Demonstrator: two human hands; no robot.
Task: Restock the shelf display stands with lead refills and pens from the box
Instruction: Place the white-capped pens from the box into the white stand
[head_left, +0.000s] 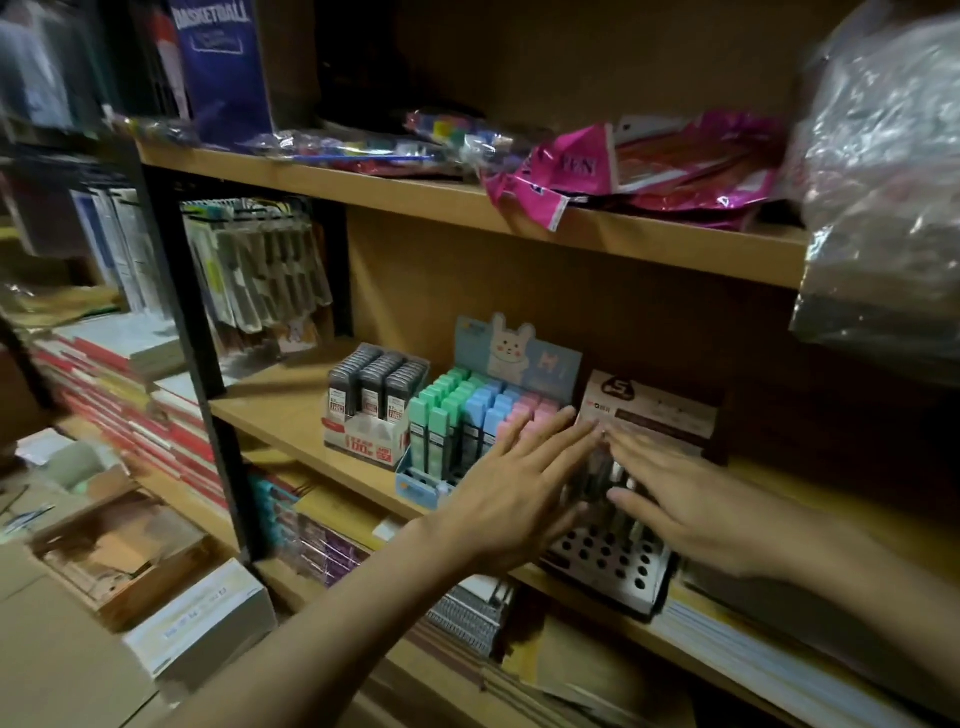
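Both hands sit over the pen stand at the front edge of the middle shelf. Left hand and right hand are flat with fingers straight, pressing the upright pens, holding nothing. Pens stand vertical in the back rows, directly under the fingertips; front holes are empty. Pastel refill stand touches or sits just beside the left hand, likely to get nudged. Box is low left, nearer the left hand.

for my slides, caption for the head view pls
Both hands, left hand and right hand, spread open over the pen display stand beside pastel lead refills.
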